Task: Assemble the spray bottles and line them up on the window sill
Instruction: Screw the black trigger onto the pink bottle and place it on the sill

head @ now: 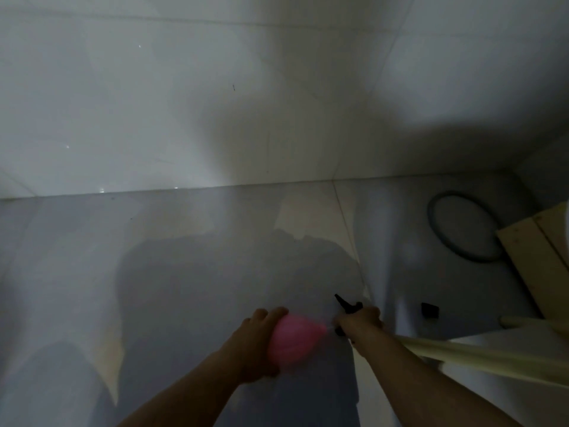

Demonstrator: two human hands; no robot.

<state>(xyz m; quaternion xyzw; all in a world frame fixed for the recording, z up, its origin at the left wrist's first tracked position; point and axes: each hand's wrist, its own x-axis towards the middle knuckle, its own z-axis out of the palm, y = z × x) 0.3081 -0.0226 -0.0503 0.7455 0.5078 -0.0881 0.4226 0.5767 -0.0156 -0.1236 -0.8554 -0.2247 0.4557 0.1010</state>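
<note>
**Two hands on one pink bottle, low over the floor**

Two bare forearms reach in from the near edge, meeting just right of centre. The left hand [261, 343] wraps the body of a pink spray bottle [294, 339], fingers [271, 314] curled over its far side; the bottle is blurred and lies tilted, its narrow end pointing right. What it holds cannot be told. The right hand [360, 322] is clenched on a black trigger sprayer head [346, 306] at that narrow end, nozzle poking up and to the left. A pale strap or tube [462, 352] runs off right beneath the right forearm. Farther right, a small black piece [429, 310] lies on the tiled floor [184, 272], well apart from a grey ring [462, 229] and wooden boards [535, 257]. Beyond, a tiled wall [215, 87] rises.
</note>
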